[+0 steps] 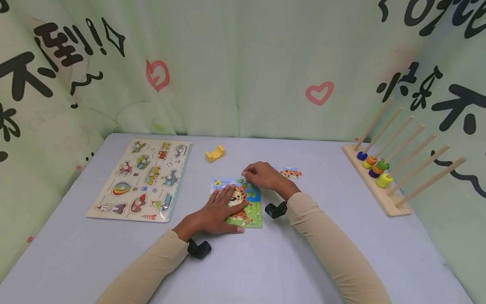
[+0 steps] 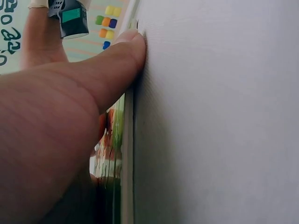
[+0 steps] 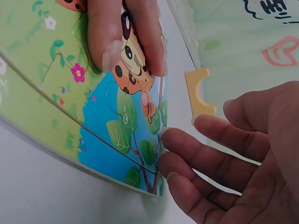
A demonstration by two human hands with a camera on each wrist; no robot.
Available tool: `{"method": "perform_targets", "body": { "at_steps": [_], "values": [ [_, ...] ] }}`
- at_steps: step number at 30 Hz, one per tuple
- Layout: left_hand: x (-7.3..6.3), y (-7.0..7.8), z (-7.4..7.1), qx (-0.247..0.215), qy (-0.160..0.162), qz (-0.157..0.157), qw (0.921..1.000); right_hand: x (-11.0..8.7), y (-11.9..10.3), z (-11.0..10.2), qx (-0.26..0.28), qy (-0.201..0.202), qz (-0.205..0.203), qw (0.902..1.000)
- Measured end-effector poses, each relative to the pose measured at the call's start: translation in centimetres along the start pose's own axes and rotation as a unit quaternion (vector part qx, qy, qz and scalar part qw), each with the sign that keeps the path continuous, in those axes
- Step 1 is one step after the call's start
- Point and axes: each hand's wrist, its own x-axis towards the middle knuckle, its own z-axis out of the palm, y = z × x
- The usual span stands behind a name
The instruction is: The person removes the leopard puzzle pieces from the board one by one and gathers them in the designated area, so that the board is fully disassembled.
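A jigsaw puzzle board (image 1: 255, 213) with a spotted cartoon animal on green and blue lies on the table. My left hand (image 1: 220, 211) rests on its left part with fingers spread, the thumb (image 2: 117, 60) along the near edge. At the far right corner is my right hand (image 1: 267, 176). In the right wrist view its bent fingers (image 3: 182, 144) have their tips right at the board's edge, and the thumb stands apart with nothing between. Part of the animal picture is hidden under the left hand. Beyond the right hand lies a loose puzzle piece (image 1: 291, 173), partly covered by it.
A yellow curved block (image 1: 215, 155) lies behind the puzzle. To the left is a wooden picture board (image 1: 130, 179). On the right stands a wooden peg rack (image 1: 396, 207) with tall pegs and several coloured beads. A printed curtain (image 1: 235, 76) borders the table at the back and sides.
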Motion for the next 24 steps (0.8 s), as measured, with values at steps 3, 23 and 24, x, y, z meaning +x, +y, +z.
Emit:
{"method": "perform_targets", "body": {
  "at_steps": [3, 23, 24],
  "values": [
    [0.03, 0.09, -0.05, 0.003, -0.004, -0.002, 1.0, 0.1, 0.05, 0.12, -0.002, 0.008, 0.003, 1.0],
    [-0.09, 0.22, -0.2, 0.005, -0.008, -0.007, 0.9999, 0.0, 0.32, 0.29, 0.027, 0.01, 0.005, 0.9996],
    [-0.09, 0.22, -0.21, 0.004, -0.007, -0.006, 1.0, 0.0, 0.36, 0.25, 0.028, 0.006, 0.002, 0.9996]
  ]
}}
